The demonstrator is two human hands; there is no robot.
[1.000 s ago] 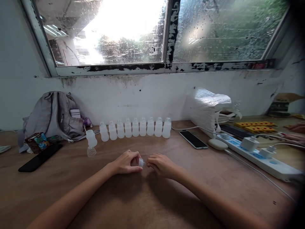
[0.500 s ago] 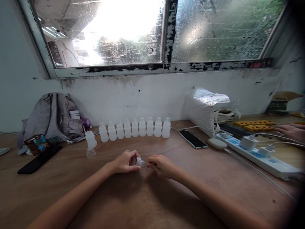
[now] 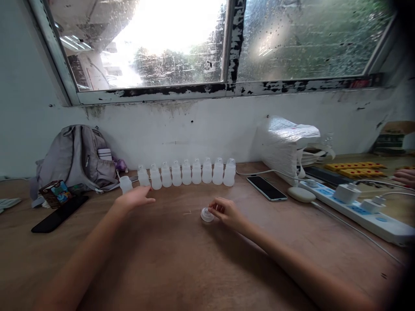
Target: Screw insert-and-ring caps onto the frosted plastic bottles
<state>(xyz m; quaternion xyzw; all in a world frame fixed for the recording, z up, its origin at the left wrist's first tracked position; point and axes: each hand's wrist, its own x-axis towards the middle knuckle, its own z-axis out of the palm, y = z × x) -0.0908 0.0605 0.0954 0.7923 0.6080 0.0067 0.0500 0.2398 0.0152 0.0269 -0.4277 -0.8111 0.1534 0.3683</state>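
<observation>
My right hand [image 3: 227,212] pinches a clear baby bottle nipple with its collar [image 3: 206,214] just above the tabletop. To the left, my left hand [image 3: 135,198] is stretched out, thumb apart from the fingers, with nothing seen in it. It is close to an uncapped frosted baby bottle [image 3: 126,184] and covers the spot in front of it, where a clear dome cap is now hidden. Behind stands a row of several capped frosted baby bottles [image 3: 186,172], upright along the wall; my left fingers overlap the base of the leftmost one in view.
A grey backpack [image 3: 78,157], a small box [image 3: 55,194] and a black phone-like slab [image 3: 60,214] lie at left. At right are a phone [image 3: 266,188], a beige oval device [image 3: 301,195], a power strip [image 3: 356,211] and a white bag [image 3: 282,147]. Another person's hand [image 3: 404,177] shows at far right.
My left hand has let go of the nipple and collar and moved left and away from me toward the uncapped bottle. My right hand now holds the piece alone, turned from its side.
</observation>
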